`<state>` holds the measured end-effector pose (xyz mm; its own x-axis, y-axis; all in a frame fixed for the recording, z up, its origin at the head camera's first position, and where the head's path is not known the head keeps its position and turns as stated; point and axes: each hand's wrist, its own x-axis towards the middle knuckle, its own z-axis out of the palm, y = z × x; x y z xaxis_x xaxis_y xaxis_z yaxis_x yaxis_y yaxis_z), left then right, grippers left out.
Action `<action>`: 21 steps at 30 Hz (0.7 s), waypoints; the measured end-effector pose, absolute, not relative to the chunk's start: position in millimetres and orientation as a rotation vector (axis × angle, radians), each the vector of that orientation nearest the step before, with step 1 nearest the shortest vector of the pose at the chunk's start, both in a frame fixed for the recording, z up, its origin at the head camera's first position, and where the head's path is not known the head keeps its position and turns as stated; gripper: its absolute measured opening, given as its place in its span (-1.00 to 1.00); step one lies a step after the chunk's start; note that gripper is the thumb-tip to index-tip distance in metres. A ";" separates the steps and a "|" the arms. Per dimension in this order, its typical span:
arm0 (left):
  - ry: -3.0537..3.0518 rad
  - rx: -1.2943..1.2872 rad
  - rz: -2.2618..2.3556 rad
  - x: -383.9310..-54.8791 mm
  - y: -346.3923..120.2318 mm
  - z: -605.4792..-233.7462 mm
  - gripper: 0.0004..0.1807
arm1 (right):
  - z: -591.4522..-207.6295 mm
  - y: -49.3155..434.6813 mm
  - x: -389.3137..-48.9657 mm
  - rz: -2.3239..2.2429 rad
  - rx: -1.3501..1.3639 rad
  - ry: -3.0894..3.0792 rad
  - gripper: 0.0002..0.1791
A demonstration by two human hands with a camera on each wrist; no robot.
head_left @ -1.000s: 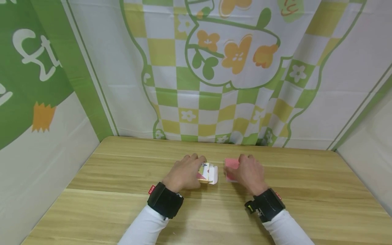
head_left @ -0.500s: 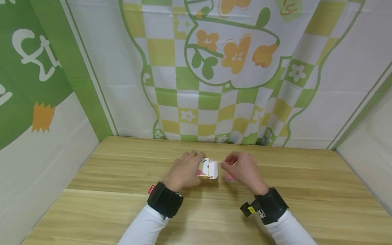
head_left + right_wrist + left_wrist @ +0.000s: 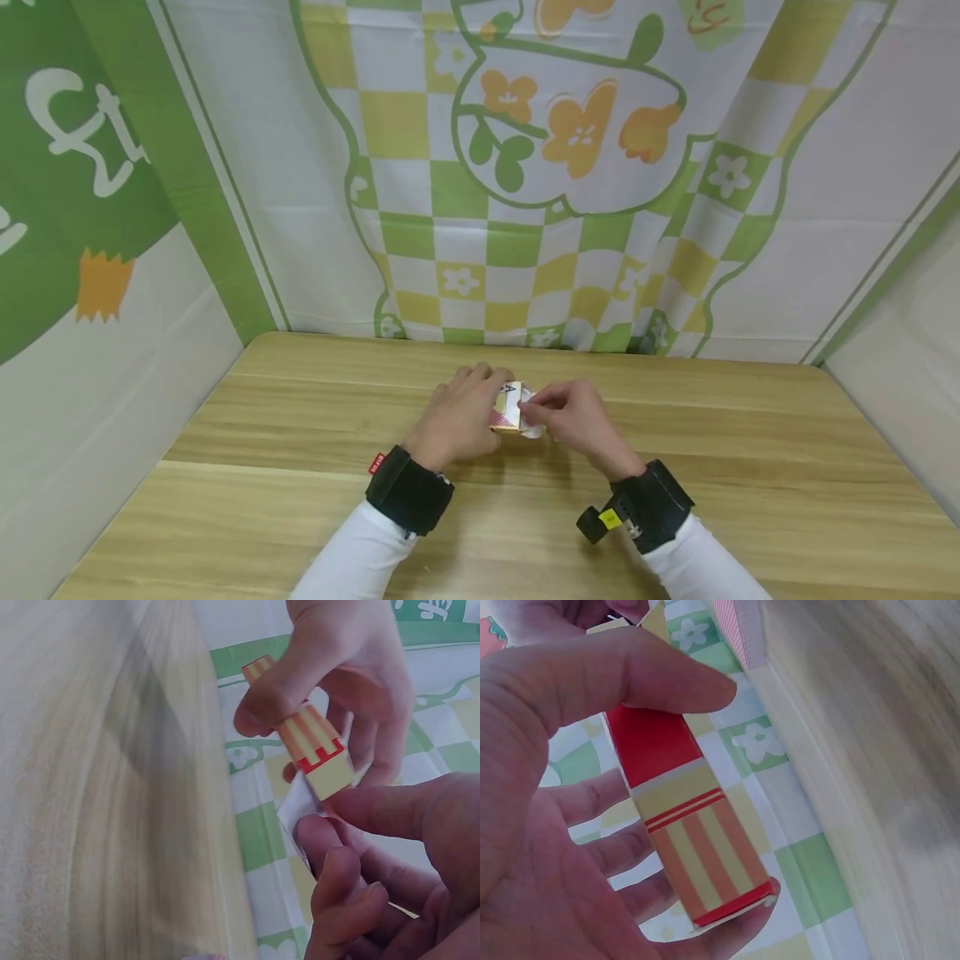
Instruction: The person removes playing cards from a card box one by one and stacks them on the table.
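Observation:
My left hand (image 3: 456, 421) grips a playing-card box (image 3: 507, 408) by its sides, thumb on the near side and fingers on the far side. In the left wrist view the box's narrow side (image 3: 705, 847) shows red and striped print. At the box's right end my right hand (image 3: 581, 421) pinches the white end flap (image 3: 298, 804) between thumb and curled fingers, in the right wrist view. A stack of pink-backed cards (image 3: 739, 630) stands on the table in the left wrist view; the right hand mostly hides it from the head camera.
The wooden table (image 3: 300, 508) runs back to a green-and-white checked cloth (image 3: 461, 250) hung behind it. Cloth walls also stand at the left and right. Both wrists wear black camera straps.
My right hand has left the pink card stack and moved left to the box's open end. The left hand keeps its grip, with the box shifted slightly.

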<state>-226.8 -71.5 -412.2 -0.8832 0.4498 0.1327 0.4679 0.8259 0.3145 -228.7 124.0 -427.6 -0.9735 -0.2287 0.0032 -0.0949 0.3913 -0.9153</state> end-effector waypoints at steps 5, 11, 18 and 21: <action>-2.913 -0.739 -0.525 -225.7 -65.2 -415.3 -0.22 | -431.4 124.8 -230.3 -1.640 -0.251 2.551 -0.87; -2.846 -0.708 -0.468 -222.5 -57.5 -421.6 -0.27 | -432.1 124.9 -230.5 -1.619 -0.221 2.599 -0.87; -2.811 -0.668 -0.387 -221.4 -51.2 -426.3 -0.25 | -427.6 128.4 -231.0 -1.569 -0.173 2.590 -0.89; -2.797 -0.666 -0.363 -221.6 -49.5 -428.2 -0.27 | -426.1 132.3 -233.4 -1.532 -0.171 2.586 -0.89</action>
<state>-221.6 -49.5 -428.2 -0.8664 0.4071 0.2893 0.4675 0.8649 0.1829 -233.4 132.3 -426.1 -0.9850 -0.1634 -0.0546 -0.0307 0.4782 -0.8777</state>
